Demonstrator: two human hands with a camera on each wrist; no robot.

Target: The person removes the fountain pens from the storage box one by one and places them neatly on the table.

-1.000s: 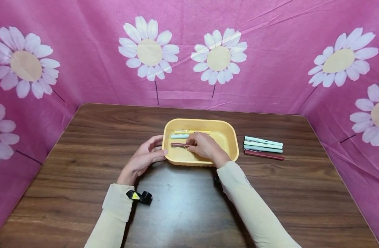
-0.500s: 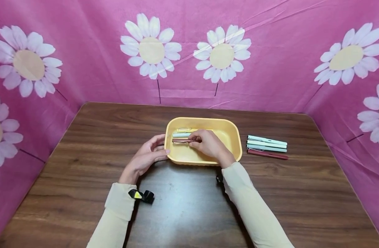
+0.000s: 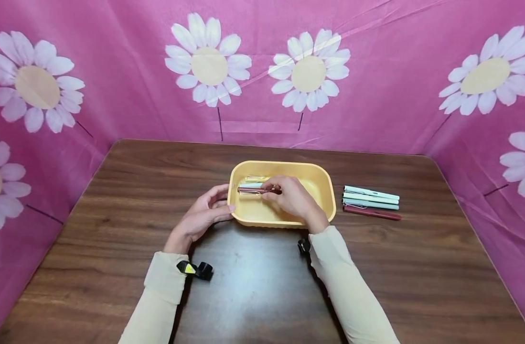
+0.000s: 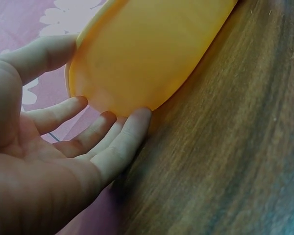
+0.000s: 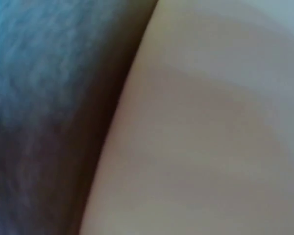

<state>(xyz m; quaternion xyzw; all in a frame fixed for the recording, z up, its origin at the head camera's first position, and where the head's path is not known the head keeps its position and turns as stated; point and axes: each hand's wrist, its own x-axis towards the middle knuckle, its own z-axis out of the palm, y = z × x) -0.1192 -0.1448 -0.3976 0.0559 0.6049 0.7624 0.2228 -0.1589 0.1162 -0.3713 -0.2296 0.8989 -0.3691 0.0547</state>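
Note:
A yellow bin stands on the table. My left hand holds its left end, thumb at the rim and fingertips against the outer wall, as the left wrist view shows close up on the bin wall. Inside the bin, my right hand pinches a dark red pen with a metal clip; its right end is hidden by the fingers. Just behind it lie a light blue pen and a yellow pen, both partly covered by the hand. The right wrist view is blurred and shows mostly skin.
Right of the bin, several pens lie side by side on the wooden table: light blue, pale green and grey-blue pens, with a dark red pen nearest me. A pink flowered cloth hangs around the table.
My right hand has moved the dark red pen slightly backwards in the bin, closer to the light blue pen. The left hand keeps its place at the bin; the head view has shifted a little.

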